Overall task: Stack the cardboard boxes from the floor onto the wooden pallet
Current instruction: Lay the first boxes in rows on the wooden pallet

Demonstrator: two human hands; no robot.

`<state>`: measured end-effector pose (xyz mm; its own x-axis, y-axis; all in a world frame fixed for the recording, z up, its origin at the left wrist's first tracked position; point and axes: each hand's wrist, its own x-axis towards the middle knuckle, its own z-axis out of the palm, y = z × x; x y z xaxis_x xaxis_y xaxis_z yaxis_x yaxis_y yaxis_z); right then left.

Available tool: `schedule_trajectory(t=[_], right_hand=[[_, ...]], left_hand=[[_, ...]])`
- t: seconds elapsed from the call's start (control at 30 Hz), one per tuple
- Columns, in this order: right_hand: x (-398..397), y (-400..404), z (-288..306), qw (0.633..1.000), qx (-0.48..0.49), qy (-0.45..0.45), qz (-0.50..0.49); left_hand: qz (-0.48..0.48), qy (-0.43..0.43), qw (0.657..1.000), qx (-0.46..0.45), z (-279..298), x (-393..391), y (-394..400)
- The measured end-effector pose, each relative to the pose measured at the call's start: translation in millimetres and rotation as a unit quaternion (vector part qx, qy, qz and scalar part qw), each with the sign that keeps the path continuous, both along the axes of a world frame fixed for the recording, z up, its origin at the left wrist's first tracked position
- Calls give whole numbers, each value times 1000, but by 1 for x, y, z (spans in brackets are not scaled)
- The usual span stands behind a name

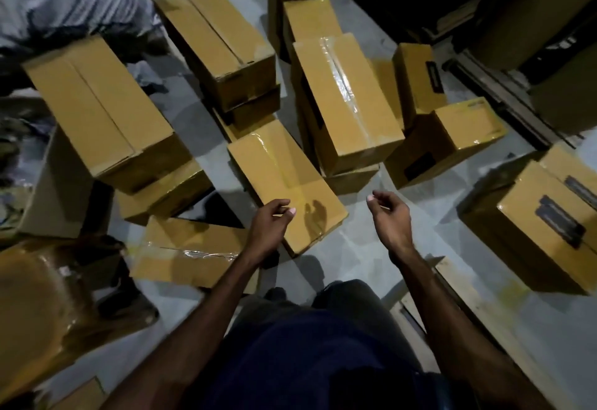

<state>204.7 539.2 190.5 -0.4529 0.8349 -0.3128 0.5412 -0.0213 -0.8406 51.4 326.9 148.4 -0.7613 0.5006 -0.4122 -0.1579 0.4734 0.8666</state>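
Several taped cardboard boxes lie on the grey floor. The nearest box (284, 180) lies just ahead of me, long side pointing away. My left hand (269, 225) hovers over its near left edge with fingers loosely curled and holds nothing. My right hand (389, 215) hangs in the air to the right of that box, fingers loosely curled, also holding nothing. A taller stacked box (347, 102) stands right behind it. The wooden pallet (484, 306) runs along the lower right, with a labelled box (546, 225) standing on it.
More boxes stand at the left (100, 109), far middle (213, 38) and right (445, 138). A flat box (190, 254) lies by my left forearm. A crumpled wrapped bundle (42, 306) sits lower left. Dark shelving lines the far right. Bare floor (349, 248) shows between my hands.
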Motion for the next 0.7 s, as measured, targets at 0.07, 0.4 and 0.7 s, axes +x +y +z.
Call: schedule_trajectory(t=[0.07,0.4,0.7], right_hand=[[-9,14,-1,1000,-1,6,6],[-35,145,-26,998,-29,27,44],[-77,296,-52,990,-62,-13,122]], left_hand=[[8,-2,1000,6,1,-4,13],[9,32,999,-27,-17,-29,143],[119,7,988,-103,-27,-41,261]])
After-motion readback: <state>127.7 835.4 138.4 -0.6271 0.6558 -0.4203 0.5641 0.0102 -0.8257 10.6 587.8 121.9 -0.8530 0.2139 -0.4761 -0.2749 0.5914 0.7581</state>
